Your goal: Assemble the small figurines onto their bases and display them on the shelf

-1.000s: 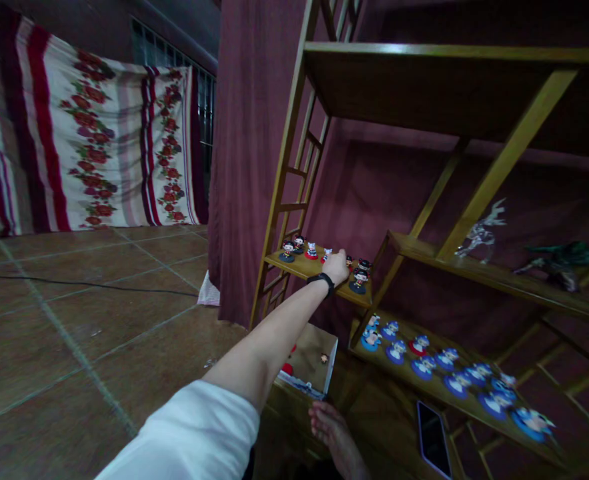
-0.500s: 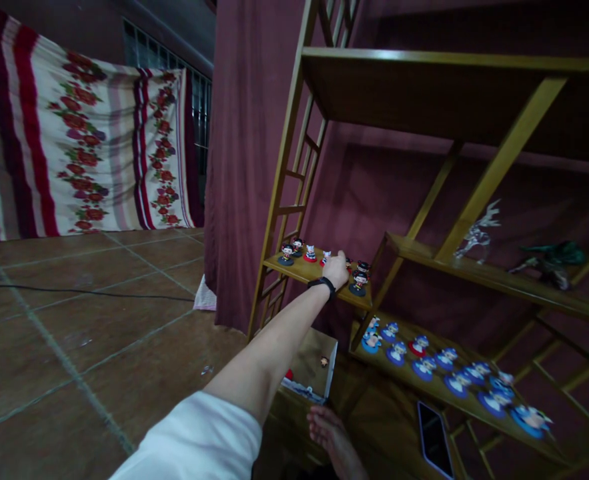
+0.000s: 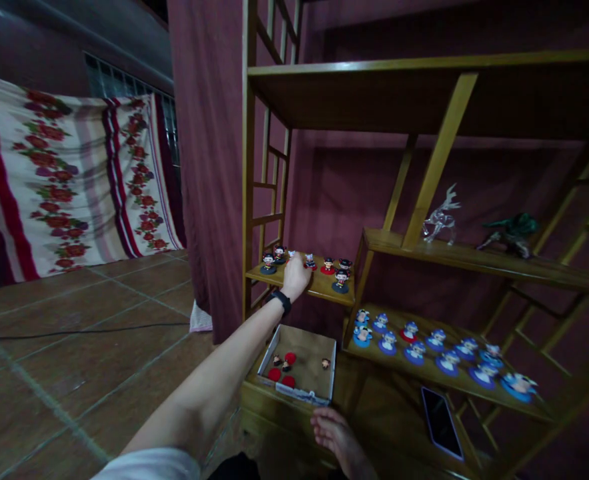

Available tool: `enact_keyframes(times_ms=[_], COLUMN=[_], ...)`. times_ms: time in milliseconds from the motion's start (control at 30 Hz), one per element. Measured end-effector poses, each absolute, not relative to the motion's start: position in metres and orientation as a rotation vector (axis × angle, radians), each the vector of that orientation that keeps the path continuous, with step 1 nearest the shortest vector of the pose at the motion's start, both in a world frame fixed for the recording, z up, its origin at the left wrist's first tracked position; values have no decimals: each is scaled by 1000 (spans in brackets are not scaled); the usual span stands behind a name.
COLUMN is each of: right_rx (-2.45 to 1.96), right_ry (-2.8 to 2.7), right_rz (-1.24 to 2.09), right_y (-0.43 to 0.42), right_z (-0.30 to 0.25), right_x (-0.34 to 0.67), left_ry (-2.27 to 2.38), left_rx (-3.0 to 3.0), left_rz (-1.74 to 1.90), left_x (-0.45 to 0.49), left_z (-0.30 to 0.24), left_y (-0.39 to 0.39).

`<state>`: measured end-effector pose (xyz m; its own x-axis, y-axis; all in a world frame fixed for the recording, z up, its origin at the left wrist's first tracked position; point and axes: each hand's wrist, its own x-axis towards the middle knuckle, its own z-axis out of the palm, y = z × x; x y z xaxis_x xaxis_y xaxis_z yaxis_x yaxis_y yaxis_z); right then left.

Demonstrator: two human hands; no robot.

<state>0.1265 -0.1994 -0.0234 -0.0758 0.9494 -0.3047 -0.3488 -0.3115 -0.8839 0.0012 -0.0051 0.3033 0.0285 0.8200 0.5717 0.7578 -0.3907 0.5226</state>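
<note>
My left hand (image 3: 297, 277) reaches to the small upper shelf (image 3: 319, 288) with its back toward me. Its fingers are hidden, so a grip cannot be made out. Close by stand a cat figurine (image 3: 310, 261) and a red-based figurine (image 3: 328, 265). Dark-based figurines stand at the left end (image 3: 269, 263) and the right end (image 3: 341, 280). Below, my right hand (image 3: 338, 437) is open and holds nothing, fingers loosely stretched beside a shallow cardboard box (image 3: 304, 395). Inside the box lie several red discs (image 3: 288, 381) and small figurine parts (image 3: 325, 364).
A lower shelf (image 3: 399, 360) bears several blue-based figurines (image 3: 415, 353). A phone (image 3: 441, 423) lies below it. A clear deer ornament (image 3: 441, 220) and a green ornament (image 3: 511, 233) stand higher up. A black cable (image 3: 84, 332) crosses the tiled floor.
My left hand has moved left along the upper shelf, from beside the red-based figurine to in front of the cat figurines. The view has turned right, showing more of the box.
</note>
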Motion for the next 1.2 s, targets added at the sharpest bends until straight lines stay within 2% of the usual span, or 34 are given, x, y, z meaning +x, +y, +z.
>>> enact_keyframes(times_ms=[367,867,1067,1200], right_rx=[-1082,-1052,-1033,-1023], right_ry=[-766,-698,-699,-690], right_rz=[1600,1582,1585,1607], right_y=[-203,-208,-208,-207], right_z=[-19,-5,-9,-7], right_x=[130,130,131,133], left_ry=[1820,1850,1847,1780], left_rx=[2142,2199,2191,2300], left_rz=[1091,1036,1100,1382], left_x=[12,13,10,11], left_z=[315,320,318,313], left_y=[11,13,5,-10])
